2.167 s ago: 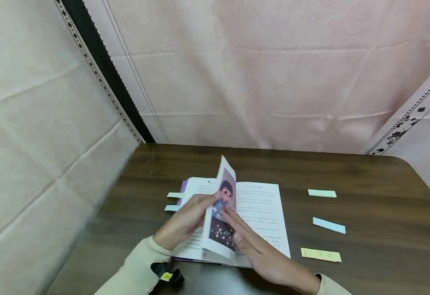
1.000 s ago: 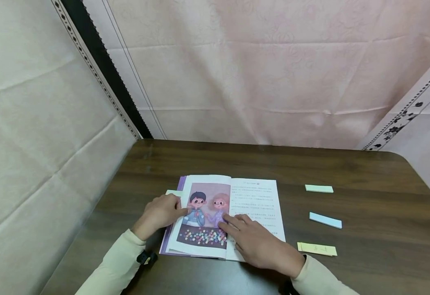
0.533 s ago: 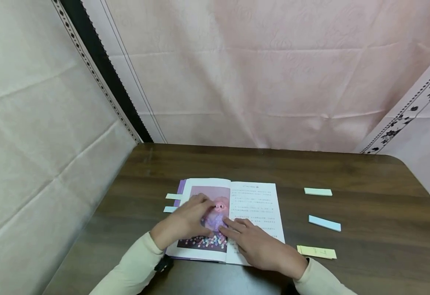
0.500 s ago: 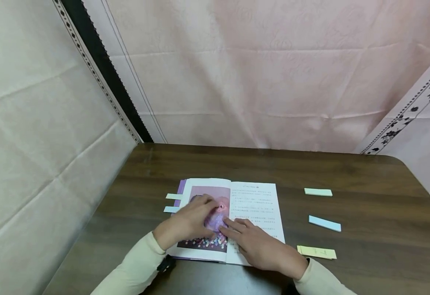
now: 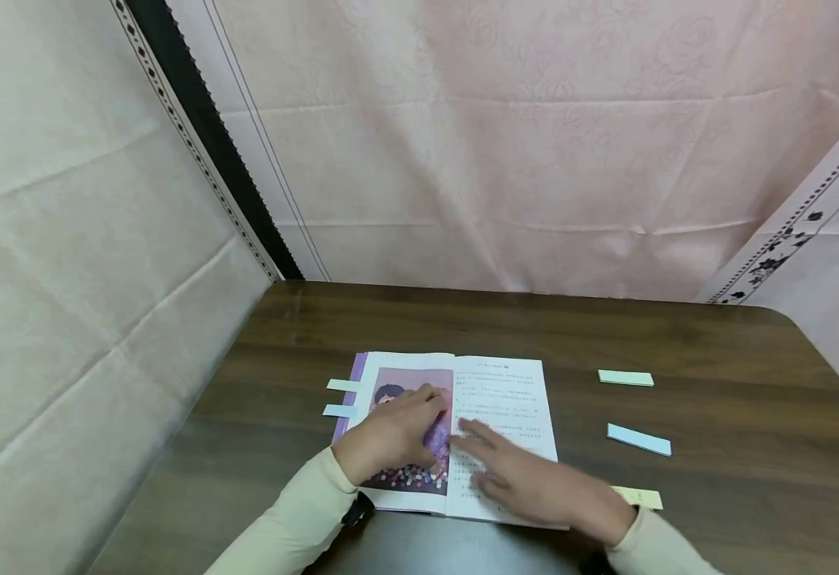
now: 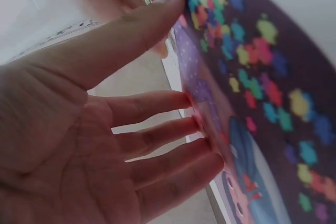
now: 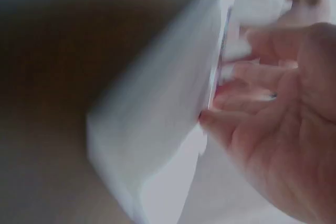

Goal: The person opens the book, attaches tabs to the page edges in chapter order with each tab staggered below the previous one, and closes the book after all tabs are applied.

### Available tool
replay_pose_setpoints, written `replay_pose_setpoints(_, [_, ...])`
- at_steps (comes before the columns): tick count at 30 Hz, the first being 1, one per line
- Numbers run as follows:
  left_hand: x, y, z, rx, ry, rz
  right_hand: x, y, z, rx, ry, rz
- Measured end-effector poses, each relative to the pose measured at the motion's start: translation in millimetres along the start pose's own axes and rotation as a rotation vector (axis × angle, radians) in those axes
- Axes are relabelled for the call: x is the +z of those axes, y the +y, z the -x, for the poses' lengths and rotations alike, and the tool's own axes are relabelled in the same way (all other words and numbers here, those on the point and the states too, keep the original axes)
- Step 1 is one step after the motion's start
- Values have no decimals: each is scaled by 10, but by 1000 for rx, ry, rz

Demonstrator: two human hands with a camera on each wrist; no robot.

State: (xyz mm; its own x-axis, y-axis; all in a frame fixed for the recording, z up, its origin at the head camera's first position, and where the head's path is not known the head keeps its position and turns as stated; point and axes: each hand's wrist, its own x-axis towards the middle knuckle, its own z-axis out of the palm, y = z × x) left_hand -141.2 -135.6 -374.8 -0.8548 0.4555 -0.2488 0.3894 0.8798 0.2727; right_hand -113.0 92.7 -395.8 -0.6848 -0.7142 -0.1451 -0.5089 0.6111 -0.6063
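An open book (image 5: 502, 391) lies on the table, a colourful picture on its left page and printed text on its right. Across the picture rests my left hand (image 5: 398, 431), fingertips and thumb touching the page close to the spine; it grips nothing. The left wrist view shows those fingers (image 6: 152, 135) nearly straight against the picture. My right hand (image 5: 527, 475) is over the lower part of the text page, fingers loosely extended and blurred in the right wrist view. A pale green tab (image 5: 343, 385) and a pale blue tab (image 5: 339, 410) stick out from the book's left edge.
Right of the book lie a green paper strip (image 5: 626, 378), a blue strip (image 5: 638, 439) and yellow strips (image 5: 641, 497), the last partly hidden by my right forearm. The dark wooden table (image 5: 520, 319) ends at a pale curtain (image 5: 520, 160) behind.
The page that stood upright between my hands now lies flat on the left. My left hand has moved across the picture towards the spine; my right hand has shifted rightward off the spine.
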Motion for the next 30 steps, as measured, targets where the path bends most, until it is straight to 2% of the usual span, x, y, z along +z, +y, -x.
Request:
replay_pose_setpoints(3, [-4,30,-14,9,2,-21,-196,245,-76,68,87,69])
replay_pose_setpoints(5, [-15,45,-23,8,6,-40,-338,428,-170,155,124,109])
replay_pose_setpoints(8, [-36,60,-34,7,10,-58,-545,658,-329,259,116,126])
replay_pose_setpoints(10, [-48,68,-44,12,11,-57,-660,762,-402,293,89,144])
replay_pose_setpoints(16, [-73,78,-80,9,8,-19,-831,865,-478,304,71,220])
replay_pose_setpoints(26, [-62,69,-106,1,3,-12,-771,822,-461,231,114,376])
replay_pose_setpoints(30, [-63,77,-112,-6,10,-15,-794,842,-486,236,100,381])
